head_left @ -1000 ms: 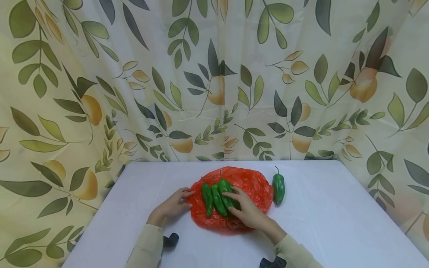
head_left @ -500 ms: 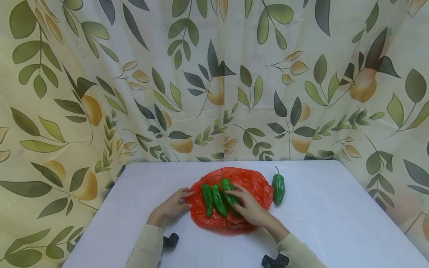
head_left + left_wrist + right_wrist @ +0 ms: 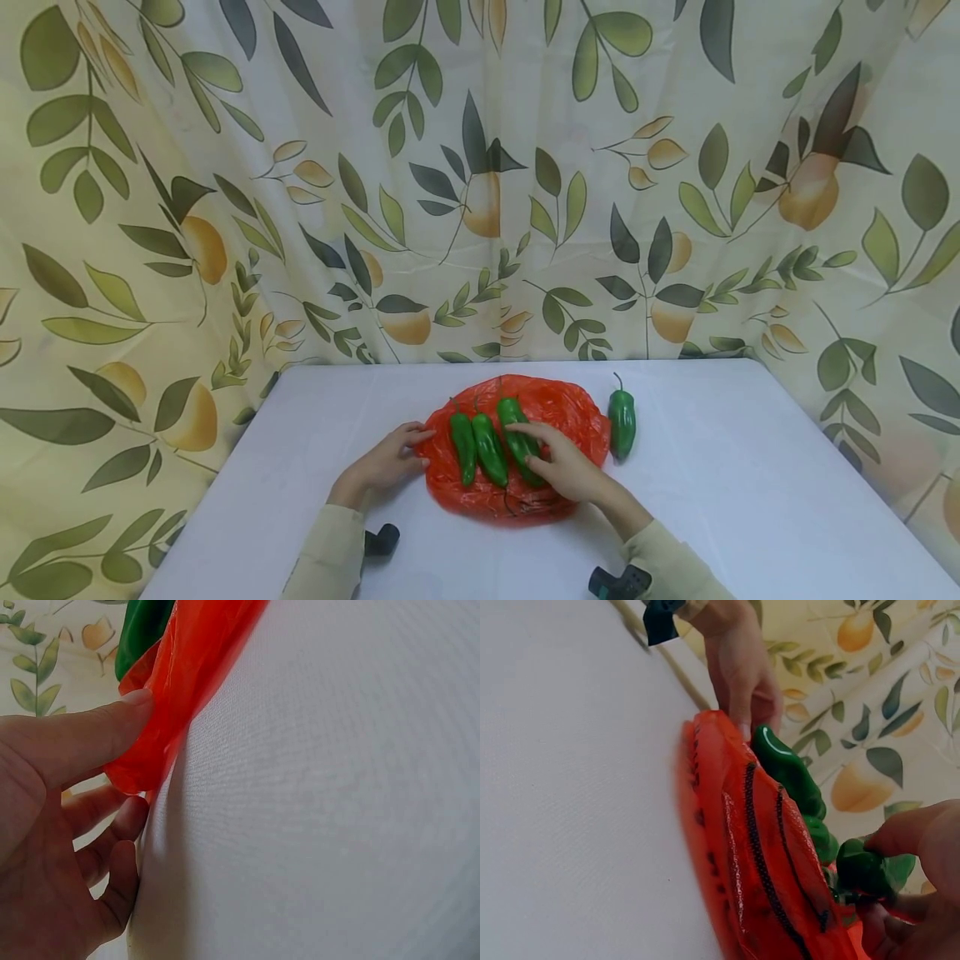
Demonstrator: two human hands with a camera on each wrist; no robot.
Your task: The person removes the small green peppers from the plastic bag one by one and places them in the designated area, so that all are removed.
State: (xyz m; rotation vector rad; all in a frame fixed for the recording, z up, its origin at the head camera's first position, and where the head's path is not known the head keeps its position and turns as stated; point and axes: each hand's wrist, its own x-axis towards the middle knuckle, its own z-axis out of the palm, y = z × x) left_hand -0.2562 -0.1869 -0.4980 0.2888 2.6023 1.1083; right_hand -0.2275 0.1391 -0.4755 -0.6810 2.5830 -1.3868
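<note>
Three green chili peppers lie side by side on a crumpled red plastic bag (image 3: 572, 417) in the head view: a left pepper (image 3: 463, 448), a middle pepper (image 3: 490, 451) and a right pepper (image 3: 512, 417). My right hand (image 3: 566, 467) holds the right pepper between thumb and fingers; the right wrist view shows the thumb on the glossy pepper end (image 3: 861, 870). At the bag's left edge is my left hand (image 3: 386, 460). Its thumb (image 3: 97, 735) lies over the bag's red edge (image 3: 169, 735), pinching it with the fingers underneath.
Another green pepper (image 3: 622, 423) lies on the white table (image 3: 720, 492), just right of the bag. A curtain (image 3: 480, 208) printed with leaves and fruit hangs behind the table's far edge. Dark devices (image 3: 621, 582) are strapped at both wrists.
My right hand and the right pepper have shifted slightly to the right, opening a gap beside the middle pepper. The left hand keeps its place at the bag's edge.
</note>
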